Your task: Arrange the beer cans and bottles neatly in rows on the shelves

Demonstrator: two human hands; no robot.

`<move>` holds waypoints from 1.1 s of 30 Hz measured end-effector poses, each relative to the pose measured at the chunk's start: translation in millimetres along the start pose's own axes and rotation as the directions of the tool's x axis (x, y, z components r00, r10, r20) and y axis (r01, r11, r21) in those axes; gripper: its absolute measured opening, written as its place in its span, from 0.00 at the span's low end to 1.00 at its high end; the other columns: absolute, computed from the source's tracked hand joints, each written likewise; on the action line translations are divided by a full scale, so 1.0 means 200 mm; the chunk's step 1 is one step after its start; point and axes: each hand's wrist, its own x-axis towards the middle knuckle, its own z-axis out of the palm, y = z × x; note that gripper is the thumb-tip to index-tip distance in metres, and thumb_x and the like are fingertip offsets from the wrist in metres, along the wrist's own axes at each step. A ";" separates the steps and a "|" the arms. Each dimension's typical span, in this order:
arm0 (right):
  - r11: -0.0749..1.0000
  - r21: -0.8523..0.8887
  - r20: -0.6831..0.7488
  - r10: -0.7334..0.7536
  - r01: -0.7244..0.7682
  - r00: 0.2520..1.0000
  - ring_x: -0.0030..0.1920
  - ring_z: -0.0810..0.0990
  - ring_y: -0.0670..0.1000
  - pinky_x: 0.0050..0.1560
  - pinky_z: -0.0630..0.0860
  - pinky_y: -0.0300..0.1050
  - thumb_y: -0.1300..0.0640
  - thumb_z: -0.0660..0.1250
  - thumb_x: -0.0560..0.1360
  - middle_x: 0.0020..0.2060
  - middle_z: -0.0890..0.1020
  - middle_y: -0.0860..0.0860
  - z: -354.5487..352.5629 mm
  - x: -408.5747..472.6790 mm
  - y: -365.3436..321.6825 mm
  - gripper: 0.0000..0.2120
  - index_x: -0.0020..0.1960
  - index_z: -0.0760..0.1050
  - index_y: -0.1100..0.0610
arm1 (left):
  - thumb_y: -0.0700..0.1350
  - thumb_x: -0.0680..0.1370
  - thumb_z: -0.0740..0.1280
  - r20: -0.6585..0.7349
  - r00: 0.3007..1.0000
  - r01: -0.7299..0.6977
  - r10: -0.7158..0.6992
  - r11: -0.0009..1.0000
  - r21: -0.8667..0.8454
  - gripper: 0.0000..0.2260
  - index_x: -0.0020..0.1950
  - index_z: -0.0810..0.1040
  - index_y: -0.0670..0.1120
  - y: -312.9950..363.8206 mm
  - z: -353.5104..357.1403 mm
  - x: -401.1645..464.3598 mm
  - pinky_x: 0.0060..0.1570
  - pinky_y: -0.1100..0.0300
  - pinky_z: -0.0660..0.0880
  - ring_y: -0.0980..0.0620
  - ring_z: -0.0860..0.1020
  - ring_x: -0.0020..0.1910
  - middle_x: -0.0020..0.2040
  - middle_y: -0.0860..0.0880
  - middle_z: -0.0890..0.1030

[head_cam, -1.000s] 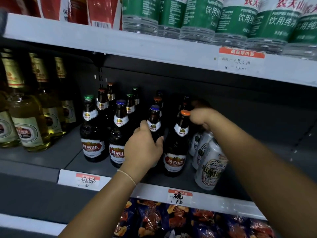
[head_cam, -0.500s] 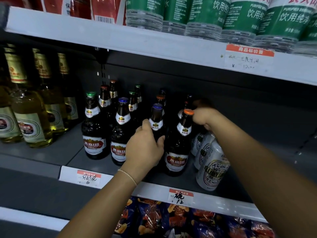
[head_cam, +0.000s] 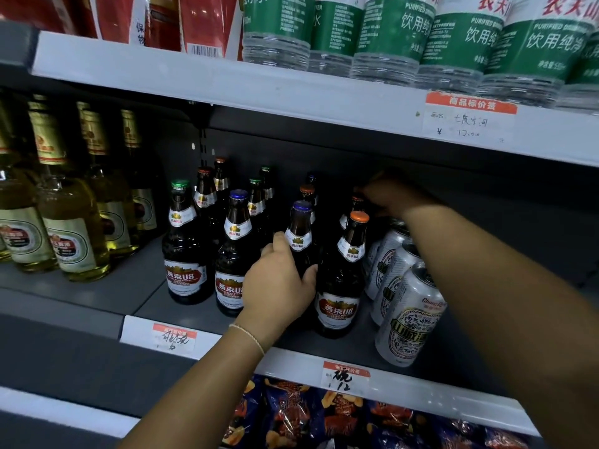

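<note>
Grey metal shelf [head_cam: 97, 286]: left hand [head_cam: 278, 283] grips glossy dark glass bottle [head_cam: 299, 234].

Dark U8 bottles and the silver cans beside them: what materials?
U8 bottles: look like dark brown glass, glossy, with see-through necks, paper-looking labels and crimped caps, probably metal. Silver cans: likely aluminium, printed satin-silver wall and a pull-tab top.

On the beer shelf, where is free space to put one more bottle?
Bare shelf lies between the yellow bottles and the dark beer bottles. From there to the silver cans it is crowded, with both hands among the bottles.
</note>
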 end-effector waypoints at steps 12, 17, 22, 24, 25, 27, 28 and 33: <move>0.958 0.271 0.119 0.063 -0.093 0.991 0.36 0.75 0.50 0.36 0.73 0.45 0.64 0.62 0.81 0.37 0.76 0.54 0.05 0.07 0.04 0.10 0.41 0.71 0.57 | 0.58 0.74 0.69 0.007 1.000 -0.006 0.006 0.999 -0.040 0.32 0.70 0.61 0.45 -0.02 0.02 0.00 0.45 0.54 0.76 0.43 0.79 0.54 0.58 0.44 0.77; 0.956 0.268 0.146 0.082 -0.119 0.986 0.36 0.75 0.51 0.37 0.73 0.45 0.65 0.59 0.82 0.38 0.76 0.54 0.05 0.08 0.04 0.11 0.41 0.71 0.57 | 0.58 0.74 0.69 -0.010 1.000 -0.020 0.019 0.997 -0.069 0.32 0.71 0.61 0.46 -0.03 0.02 0.00 0.46 0.55 0.76 0.44 0.79 0.54 0.58 0.44 0.77; 0.960 0.257 0.128 0.078 -0.109 0.989 0.31 0.78 0.50 0.32 0.74 0.43 0.65 0.57 0.83 0.37 0.75 0.54 0.05 0.10 0.04 0.13 0.41 0.71 0.58 | 0.57 0.74 0.69 -0.020 0.999 -0.032 0.031 0.996 -0.077 0.31 0.70 0.62 0.46 -0.03 0.03 0.00 0.45 0.56 0.75 0.44 0.79 0.53 0.57 0.44 0.78; 0.969 0.228 0.120 0.072 -0.098 0.990 0.27 0.78 0.47 0.25 0.73 0.39 0.64 0.57 0.83 0.35 0.75 0.54 0.05 0.10 0.03 0.13 0.40 0.70 0.58 | 0.57 0.74 0.69 -0.019 0.999 -0.037 0.035 0.996 -0.082 0.31 0.70 0.62 0.46 -0.04 0.03 0.00 0.44 0.57 0.74 0.45 0.79 0.53 0.57 0.44 0.78; 0.975 0.205 0.123 0.061 -0.086 0.990 0.22 0.77 0.45 0.21 0.71 0.35 0.64 0.58 0.83 0.32 0.75 0.54 0.06 0.10 0.03 0.14 0.39 0.69 0.58 | 0.58 0.74 0.69 -0.017 0.999 -0.035 0.034 0.996 -0.084 0.31 0.70 0.62 0.46 -0.04 0.03 0.00 0.44 0.57 0.74 0.45 0.79 0.53 0.57 0.44 0.77; 0.984 0.164 0.144 0.049 -0.073 0.988 0.19 0.75 0.44 0.17 0.67 0.32 0.64 0.60 0.82 0.24 0.77 0.53 0.06 0.10 0.02 0.14 0.38 0.69 0.59 | 0.58 0.74 0.69 -0.016 0.999 -0.032 0.031 0.996 -0.088 0.32 0.71 0.62 0.46 -0.05 0.03 0.00 0.45 0.57 0.74 0.44 0.78 0.54 0.58 0.45 0.77; 0.985 0.156 0.149 0.053 -0.077 0.987 0.22 0.77 0.46 0.16 0.67 0.32 0.63 0.61 0.82 0.25 0.77 0.53 0.06 0.10 0.02 0.13 0.38 0.69 0.59 | 0.58 0.74 0.69 -0.017 0.999 -0.033 0.032 0.995 -0.090 0.32 0.71 0.62 0.46 -0.05 0.04 0.00 0.45 0.56 0.74 0.44 0.78 0.55 0.58 0.45 0.77; 0.992 0.087 0.152 0.082 -0.096 0.985 0.30 0.75 0.50 0.18 0.68 0.33 0.62 0.62 0.81 0.35 0.73 0.55 0.06 0.11 0.00 0.12 0.39 0.69 0.59 | 0.59 0.74 0.68 -0.017 0.999 -0.037 0.036 0.995 -0.095 0.32 0.71 0.61 0.46 -0.06 0.04 -0.01 0.47 0.53 0.78 0.44 0.78 0.55 0.59 0.45 0.77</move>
